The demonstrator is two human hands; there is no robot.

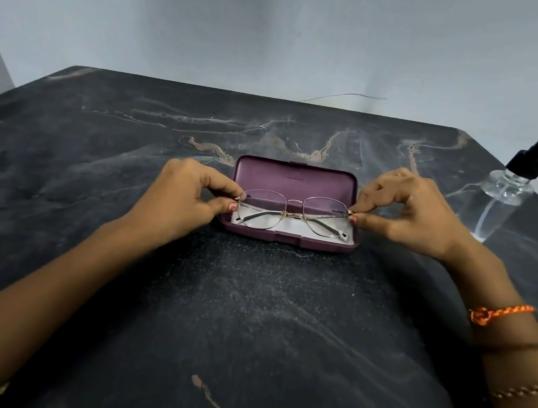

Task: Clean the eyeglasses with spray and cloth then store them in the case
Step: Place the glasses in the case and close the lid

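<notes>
Thin wire eyeglasses (pixel 292 213), light and fragile, hover over the open case (pixel 294 186); we pinch each hinge, left hand (pixel 189 197) and right hand (pixel 407 214).

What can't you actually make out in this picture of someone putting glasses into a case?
- Head view: whether the eyeglasses rest in the purple case or hover just above it; the angle hides any gap.
- The white cloth in the case: mostly covered by the eyeglasses.
- The spray bottle: liquid level unreadable, clear and blurred near the frame edge.
- The fingertips of the left hand and right hand: curled under.
</notes>
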